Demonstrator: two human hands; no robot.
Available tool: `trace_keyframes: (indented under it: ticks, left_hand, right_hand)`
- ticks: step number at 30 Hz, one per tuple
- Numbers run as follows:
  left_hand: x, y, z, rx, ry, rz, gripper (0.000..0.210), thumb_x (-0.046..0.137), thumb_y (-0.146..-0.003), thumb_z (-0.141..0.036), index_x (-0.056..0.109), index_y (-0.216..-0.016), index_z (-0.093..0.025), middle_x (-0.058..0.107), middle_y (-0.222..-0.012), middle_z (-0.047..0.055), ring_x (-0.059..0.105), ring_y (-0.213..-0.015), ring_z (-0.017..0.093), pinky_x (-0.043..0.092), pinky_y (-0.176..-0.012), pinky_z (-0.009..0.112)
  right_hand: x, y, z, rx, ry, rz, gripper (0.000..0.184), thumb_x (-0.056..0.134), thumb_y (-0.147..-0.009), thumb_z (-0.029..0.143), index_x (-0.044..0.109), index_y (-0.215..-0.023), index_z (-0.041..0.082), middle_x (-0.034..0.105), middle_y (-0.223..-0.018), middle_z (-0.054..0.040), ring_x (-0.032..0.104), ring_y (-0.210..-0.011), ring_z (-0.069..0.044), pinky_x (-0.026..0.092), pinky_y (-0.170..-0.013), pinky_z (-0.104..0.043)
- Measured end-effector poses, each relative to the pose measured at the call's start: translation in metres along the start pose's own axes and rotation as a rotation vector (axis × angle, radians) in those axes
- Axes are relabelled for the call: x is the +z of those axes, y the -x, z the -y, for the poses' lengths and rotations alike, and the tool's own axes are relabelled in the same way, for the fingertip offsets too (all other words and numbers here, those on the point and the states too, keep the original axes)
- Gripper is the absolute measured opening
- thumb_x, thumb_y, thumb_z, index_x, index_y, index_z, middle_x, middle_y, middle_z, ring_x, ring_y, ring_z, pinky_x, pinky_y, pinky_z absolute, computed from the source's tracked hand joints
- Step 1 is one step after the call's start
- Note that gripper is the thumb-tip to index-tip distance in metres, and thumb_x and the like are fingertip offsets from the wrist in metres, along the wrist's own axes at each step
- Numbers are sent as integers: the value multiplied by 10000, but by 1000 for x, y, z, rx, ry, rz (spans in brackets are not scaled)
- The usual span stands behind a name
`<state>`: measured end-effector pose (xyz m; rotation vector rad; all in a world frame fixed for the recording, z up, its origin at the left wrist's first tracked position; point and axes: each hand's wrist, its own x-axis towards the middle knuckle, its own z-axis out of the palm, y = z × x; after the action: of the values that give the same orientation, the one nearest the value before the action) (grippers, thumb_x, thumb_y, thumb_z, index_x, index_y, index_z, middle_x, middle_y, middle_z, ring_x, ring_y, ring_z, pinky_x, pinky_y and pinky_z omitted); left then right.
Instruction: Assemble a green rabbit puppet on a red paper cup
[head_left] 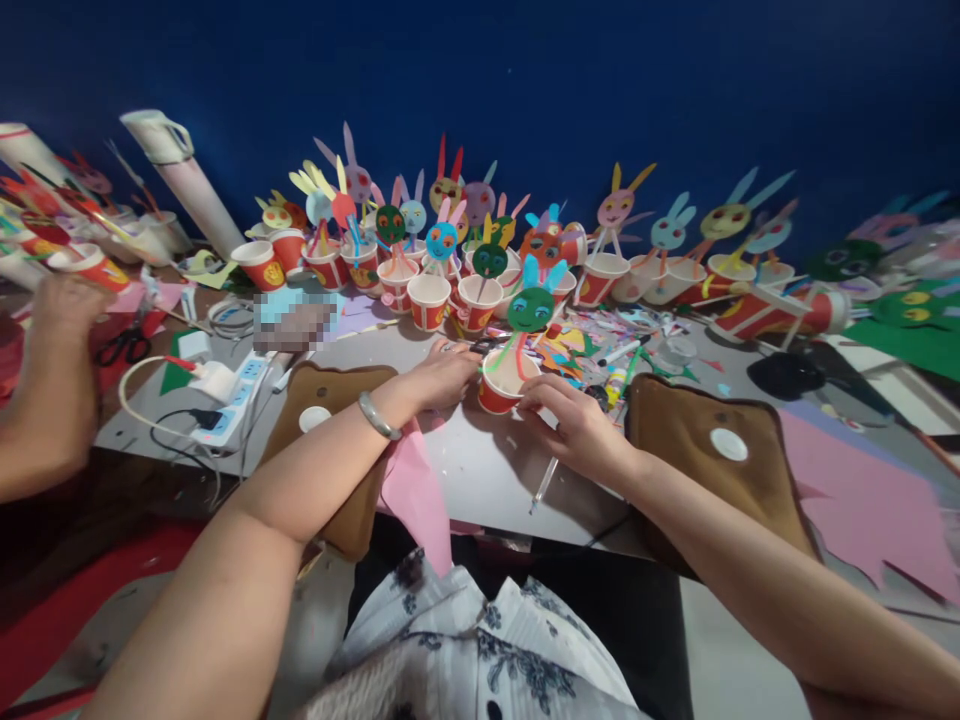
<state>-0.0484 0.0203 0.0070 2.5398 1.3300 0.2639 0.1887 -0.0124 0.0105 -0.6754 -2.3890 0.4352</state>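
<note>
A red and white paper cup [498,398] stands upright on the table between my hands. Out of it rises a green paper rabbit head [532,311] with blue ears, on green and red paper strips. The fingers of my right hand [574,420] are closed at the cup's right rim. My left hand [446,378], a bangle on its wrist, rests just left of the cup with its fingers curled; its fingertips are partly hidden near a dark object. Pink paper [420,490] lies below my left wrist and hangs over the table edge.
Behind stand several cups with rabbit heads [430,302]. Coloured scraps and pens [619,350] lie to the right. Brown pouches [724,450] flank my arms. A power strip [238,405] with cables is at left, near black scissors [126,345] and another person's arm [56,390].
</note>
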Motion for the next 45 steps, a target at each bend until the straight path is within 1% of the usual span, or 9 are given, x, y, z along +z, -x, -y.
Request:
trace_keyframes:
  ticks: [4,9,15,20,23,25,27,31,45]
  left_hand:
    - [-11,0,3,-144,5,-81,279,475,-855,-108,736,-939,-159,748,-1012,139,667,-1030,259,429,-1015,412]
    - [-22,6,3,-298,174,-211,376,449,-845,-64,717,-1090,-157,743,-1162,115,680,-1098,235,491,-977,341]
    - [-18,7,7,-341,340,-360,361,443,-798,-24,689,-1017,-172,756,-1070,73,693,-1019,198,521,-943,318]
    - [-22,10,4,-220,433,-716,250,436,-764,-19,611,-852,-174,713,-868,45,660,-838,155,528,-802,280]
    - [-26,18,-12,-2,425,-952,115,485,-853,-128,586,-871,-181,667,-821,25,599,-723,117,498,-692,244]
    - [-26,25,-26,190,447,-917,58,565,-877,-227,595,-885,-178,646,-781,10,544,-624,92,471,-618,228]
    - [-23,29,-40,344,505,-720,171,645,-867,-323,627,-951,-175,666,-829,17,536,-600,81,459,-583,222]
    - [-17,31,-54,374,636,-444,267,681,-877,-408,670,-977,-160,697,-808,31,555,-594,84,456,-575,216]
    - [-27,29,-46,309,648,-281,231,620,-914,-318,675,-774,-142,621,-640,-8,501,-569,76,382,-553,200]
  right_hand:
    - [6,-13,-2,-34,-9,5,83,530,-924,131,555,-914,210,601,-951,-97,616,-853,-212,538,-726,-337]
    - [10,-22,-2,-65,61,7,92,526,-918,136,574,-896,210,628,-1001,-122,646,-908,-237,550,-758,-358]
    - [0,-18,5,-65,144,20,100,517,-933,130,569,-904,210,633,-1171,-153,675,-1014,-242,557,-775,-339]
    - [-11,-12,15,-29,135,7,96,534,-933,148,583,-895,220,627,-1188,-131,676,-960,-213,545,-728,-312]
    - [-15,-9,27,56,30,-73,69,567,-936,200,614,-892,224,630,-967,-82,621,-760,-166,509,-624,-286]
    - [-15,-7,35,178,-112,-147,89,596,-939,260,622,-863,222,603,-804,-39,550,-640,-141,472,-562,-274]
    - [-13,-6,41,319,-310,-206,159,644,-924,346,617,-836,216,593,-732,-14,519,-587,-127,445,-519,-264]
    - [-10,-5,45,501,-647,-203,316,730,-845,492,618,-818,197,594,-700,8,504,-518,-96,413,-461,-243]
    - [-19,-17,41,499,-663,-94,312,724,-846,495,662,-811,191,575,-655,14,512,-516,-98,423,-470,-241]
